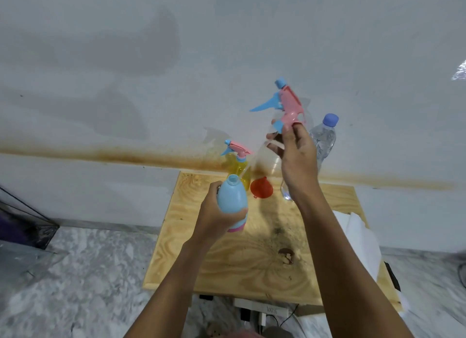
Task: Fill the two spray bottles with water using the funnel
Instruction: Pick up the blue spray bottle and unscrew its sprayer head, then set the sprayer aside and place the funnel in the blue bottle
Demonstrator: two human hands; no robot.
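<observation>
My left hand (216, 215) grips a light blue spray bottle (230, 196) with its neck open, held above the wooden table (252, 262). My right hand (296, 156) holds the bottle's pink and blue spray head (287, 103) lifted high, its clear dip tube trailing down toward the bottle's mouth. A yellow spray bottle (239, 169) with its spray head on stands at the table's back edge. An orange funnel (262, 187) lies beside it. A clear water bottle (324, 138) with a blue cap stands behind my right hand, partly hidden.
A clear plastic cup (267, 164) sits behind the funnel. White paper (358, 237) hangs over the table's right side. A stained white wall rises right behind the table. Cables and a white power strip (262, 310) lie on the marble floor under the table's front edge.
</observation>
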